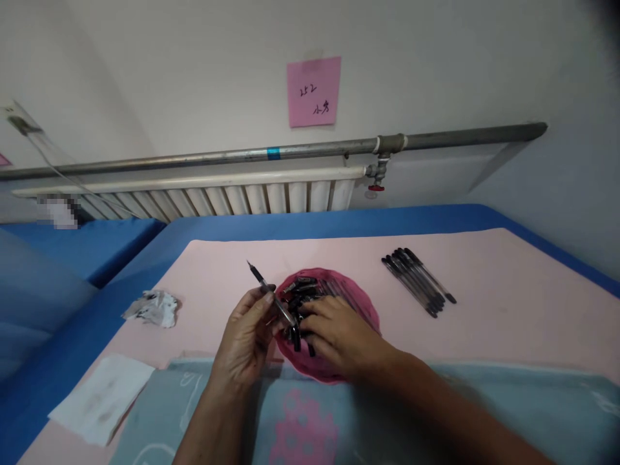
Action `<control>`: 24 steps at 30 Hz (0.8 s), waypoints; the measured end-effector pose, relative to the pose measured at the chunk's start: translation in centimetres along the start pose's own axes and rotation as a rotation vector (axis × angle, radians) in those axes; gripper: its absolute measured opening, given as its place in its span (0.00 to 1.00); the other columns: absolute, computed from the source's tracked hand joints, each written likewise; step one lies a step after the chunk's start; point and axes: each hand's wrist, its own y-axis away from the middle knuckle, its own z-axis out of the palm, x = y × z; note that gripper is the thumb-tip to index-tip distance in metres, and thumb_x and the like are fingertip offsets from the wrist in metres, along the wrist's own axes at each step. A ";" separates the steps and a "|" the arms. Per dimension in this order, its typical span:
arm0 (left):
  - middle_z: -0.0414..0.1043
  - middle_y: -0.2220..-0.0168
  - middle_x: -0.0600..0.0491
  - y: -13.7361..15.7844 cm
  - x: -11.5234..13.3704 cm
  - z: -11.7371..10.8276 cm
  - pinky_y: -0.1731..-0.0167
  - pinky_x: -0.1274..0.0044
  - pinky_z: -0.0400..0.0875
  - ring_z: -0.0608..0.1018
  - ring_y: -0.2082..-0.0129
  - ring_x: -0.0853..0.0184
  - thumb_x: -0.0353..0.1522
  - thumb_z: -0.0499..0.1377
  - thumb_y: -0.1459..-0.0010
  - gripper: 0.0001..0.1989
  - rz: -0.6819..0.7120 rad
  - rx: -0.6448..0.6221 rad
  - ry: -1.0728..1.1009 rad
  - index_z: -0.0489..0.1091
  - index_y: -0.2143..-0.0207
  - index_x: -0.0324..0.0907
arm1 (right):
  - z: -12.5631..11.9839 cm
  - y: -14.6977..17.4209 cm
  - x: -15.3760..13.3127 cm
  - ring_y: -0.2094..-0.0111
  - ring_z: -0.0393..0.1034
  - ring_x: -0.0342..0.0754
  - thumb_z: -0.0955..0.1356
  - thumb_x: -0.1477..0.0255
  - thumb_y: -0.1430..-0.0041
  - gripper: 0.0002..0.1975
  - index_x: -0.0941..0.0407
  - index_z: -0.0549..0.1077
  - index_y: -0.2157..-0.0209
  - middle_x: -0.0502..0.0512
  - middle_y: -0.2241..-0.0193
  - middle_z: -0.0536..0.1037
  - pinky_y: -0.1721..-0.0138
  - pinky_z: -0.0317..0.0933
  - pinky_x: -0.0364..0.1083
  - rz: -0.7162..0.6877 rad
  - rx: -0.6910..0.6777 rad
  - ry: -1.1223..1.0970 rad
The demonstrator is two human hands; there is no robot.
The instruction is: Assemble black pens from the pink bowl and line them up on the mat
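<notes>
A slim pen with a clear barrel, a black grip and a bare pointed tip (262, 281) is in the left hand, slanting over the left rim of the basket, its tip toward the far left. At its near end is a shiny black piece; I cannot tell whether the 2 are joined.

At the left of the pale pink table covering (213, 265) lies a crumpled white paper with dark stains (155, 309). Nearer, at the near left, is a flat white sheet with faint grey smudges (104, 394), beside a blue-grey cloth with a pink patterned patch (201, 378) along the near side. Next comes the left hand (249, 329), its thumb and fingers closed around the pen.

To its right stands a round deep-pink basket (317, 376), with small black caps (293, 294) heaped at its left and slender clear tubes (349, 294) at its far right. The right hand (341, 332) reaches in from the near right, fingers partly bent among the caps; its fingertips are partly hidden, so I cannot tell whether it grips 1. Farther right, well apart from the basket, lies a slanting bundle of clear pens with black ends (414, 281).
</notes>
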 end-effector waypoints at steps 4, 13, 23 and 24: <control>0.76 0.72 0.51 0.1 -0.3 0.0 0.72 0.76 0.75 0.78 0.73 0.68 0.28 0.68 0.59 0.11 -0.018 -0.050 -0.009 0.71 0.70 0.37 | -0.6 0.0 -0.6 0.66 0.71 0.45 0.63 0.79 0.46 0.11 0.54 0.70 0.61 0.51 0.67 0.77 0.65 0.64 0.46 0.179 0.207 -0.485; 0.76 0.72 0.52 0.2 -1.4 0.2 0.71 0.79 0.75 0.78 0.73 0.70 0.29 0.67 0.58 0.11 0.058 -0.074 -0.073 0.71 0.70 0.37 | -0.3 0.6 -0.7 0.76 0.67 0.42 0.66 0.80 0.51 0.06 0.54 0.67 0.71 0.46 0.78 0.72 0.75 0.60 0.41 0.293 0.280 -0.577; 0.73 0.71 0.55 0.4 -1.8 0.3 0.69 0.80 0.73 0.75 0.71 0.72 0.33 0.66 0.54 0.11 0.158 -0.067 -0.208 0.70 0.70 0.37 | 0.2 1.2 -0.2 0.76 0.65 0.42 0.65 0.78 0.47 0.04 0.55 0.67 0.72 0.47 0.78 0.70 0.76 0.56 0.41 0.136 0.370 -0.284; 0.73 0.72 0.55 0.4 -1.9 0.3 0.70 0.80 0.73 0.75 0.72 0.72 0.34 0.66 0.54 0.11 0.164 -0.066 -0.220 0.70 0.71 0.37 | 0.2 1.2 -0.2 0.76 0.65 0.42 0.65 0.78 0.46 0.04 0.55 0.67 0.71 0.48 0.78 0.70 0.76 0.57 0.42 0.100 0.378 -0.250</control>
